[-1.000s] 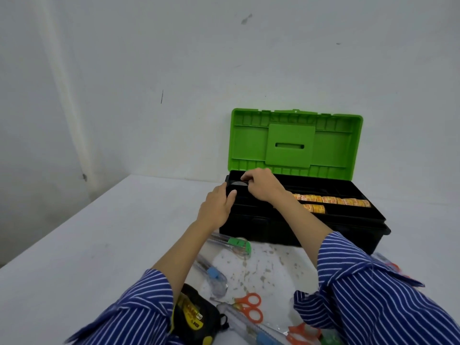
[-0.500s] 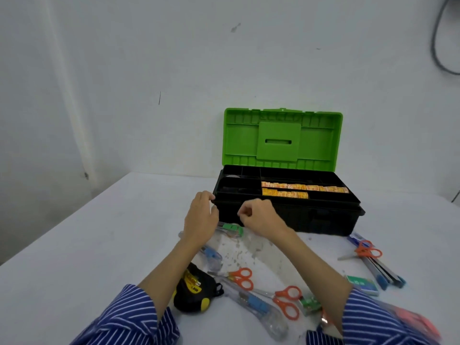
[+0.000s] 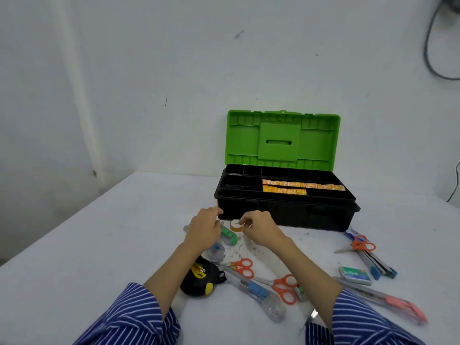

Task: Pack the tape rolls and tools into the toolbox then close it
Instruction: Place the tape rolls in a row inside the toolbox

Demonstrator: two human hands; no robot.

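I am pinching a small tape roll [image 3: 234, 225] with my right hand [image 3: 258, 231], just in front of the toolbox [image 3: 286, 212]. My fingers are closed on its edge. My left hand [image 3: 202, 229] is beside it with the fingers bent. I cannot tell if it holds anything or touches the roll.

The toolbox is open, with its green lid [image 3: 282, 139] standing up. Rows of orange tape rolls [image 3: 302, 186] already lie in its tray.

The roll is little and round. If my pinch slips, I think it could drop and roll away from the toolbox. My arm could also bump the front wall of the toolbox when I lift.

My left hand hides part of a green thing [image 3: 230, 236] near the toolbox's front, so I can't say what it is. The left pockets of the toolbox are too dark to see into. Scissors [image 3: 242, 267] and a black tape measure [image 3: 200, 278] lie farther from the toolbox, toward me.
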